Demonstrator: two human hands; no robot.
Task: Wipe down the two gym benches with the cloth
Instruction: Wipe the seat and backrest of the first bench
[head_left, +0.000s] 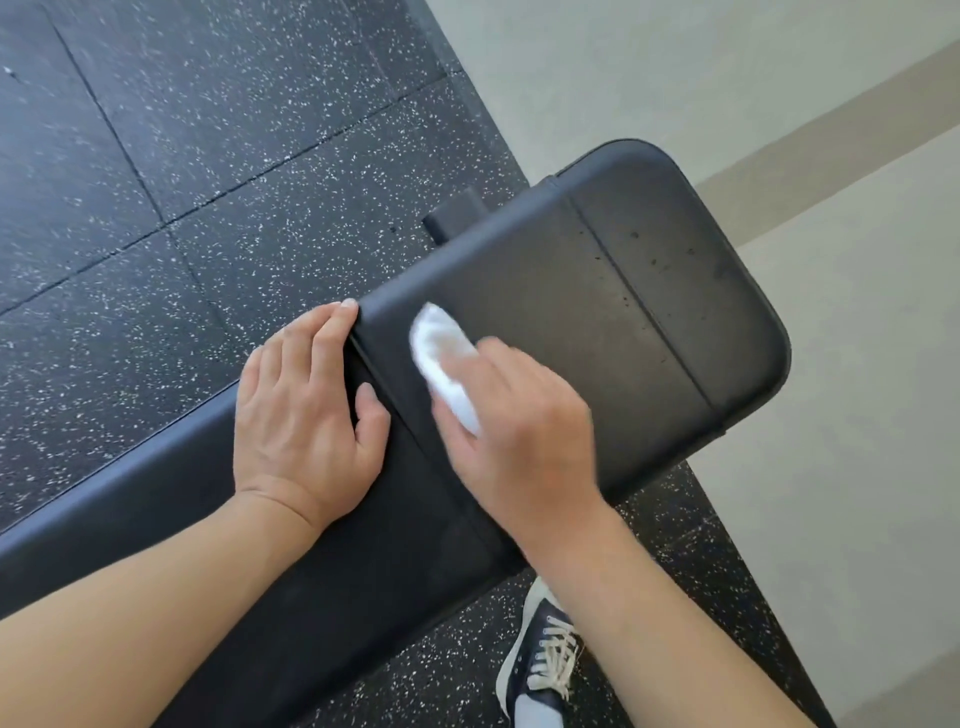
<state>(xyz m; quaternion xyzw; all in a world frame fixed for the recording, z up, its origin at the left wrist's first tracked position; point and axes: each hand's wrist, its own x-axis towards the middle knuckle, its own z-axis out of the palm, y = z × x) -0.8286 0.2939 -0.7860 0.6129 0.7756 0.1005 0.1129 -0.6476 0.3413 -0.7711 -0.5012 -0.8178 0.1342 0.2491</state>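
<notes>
right grip (511, 415) presses crumpled white cloth (441, 353) on bench (649, 291).

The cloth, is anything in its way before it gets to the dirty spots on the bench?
Nothing visible. The right hand holds the cloth on the bench, and only bare pad lies ahead.

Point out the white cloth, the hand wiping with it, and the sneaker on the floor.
white cloth (441, 345): head view, on the bunched part showing ahead of the fingers.
right hand (519, 415): head view, on the back of the hand.
sneaker (545, 649): head view, on the laced top.
</notes>
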